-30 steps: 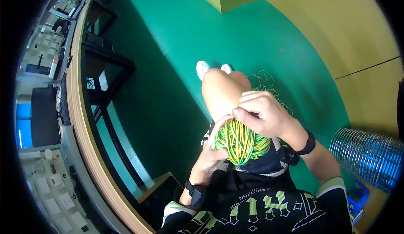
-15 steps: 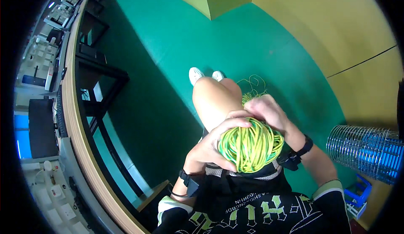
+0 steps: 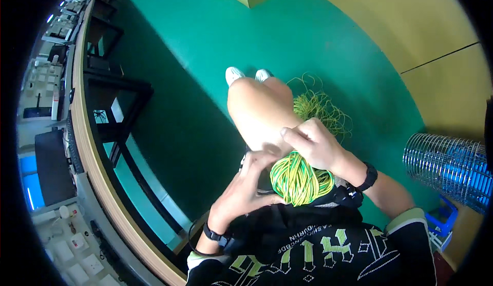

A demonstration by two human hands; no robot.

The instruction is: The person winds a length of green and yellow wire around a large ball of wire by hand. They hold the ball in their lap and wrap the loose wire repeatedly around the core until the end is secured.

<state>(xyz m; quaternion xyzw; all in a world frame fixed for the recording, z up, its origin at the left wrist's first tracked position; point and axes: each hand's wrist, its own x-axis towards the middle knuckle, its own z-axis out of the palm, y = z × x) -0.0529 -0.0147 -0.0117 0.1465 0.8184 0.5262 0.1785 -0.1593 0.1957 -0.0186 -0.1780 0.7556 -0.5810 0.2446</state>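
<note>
A round ball of yellow-green wire [image 3: 302,182] sits over my lap. My left hand [image 3: 245,186] curves round the ball's left side, its thumb below and its fingers above. Just over the ball's upper right edge, my right hand [image 3: 317,143] is closed with the thumb pressed against the curled fingers. Whatever is in those fingers, if anything, cannot be made out. Beyond my right hand, a loose tangle of the same wire [image 3: 314,105] lies low beside my bare legs, partly hidden by that hand.
A long workbench with a wooden edge [image 3: 90,152] and dark metal legs runs along the left, with devices on top. To the right are a wire rack [image 3: 442,163] holding blue things, a blue bin [image 3: 442,216] and a yellow wall [image 3: 411,24]. The floor [image 3: 195,29] is green.
My right hand has come up and left over the ball's upper edge, its fingers now closed. My left hand has shifted to the ball's left side. More of the loose tangle shows.
</note>
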